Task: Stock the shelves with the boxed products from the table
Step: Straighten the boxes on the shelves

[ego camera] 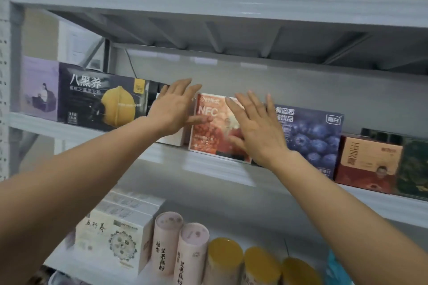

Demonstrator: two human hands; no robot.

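A red box marked NFC (209, 133) stands upright on the middle shelf (208, 164), between a white box (172, 139) and a blue blueberry drink box (312, 139). My left hand (173, 109) lies flat with straight fingers against the red box's left side, its thumb across the front. My right hand (257, 127) spreads its straight fingers over the box's right front. Neither hand curls round the box.
A long black box with a yellow fruit picture (102, 97) stands at the left of the same shelf, a red-orange box (368, 164) and a dark green one at the right. Below are cream boxes (115, 236), pink tubes (178, 245) and yellow-lidded tubs. Bottles fill the top shelf.
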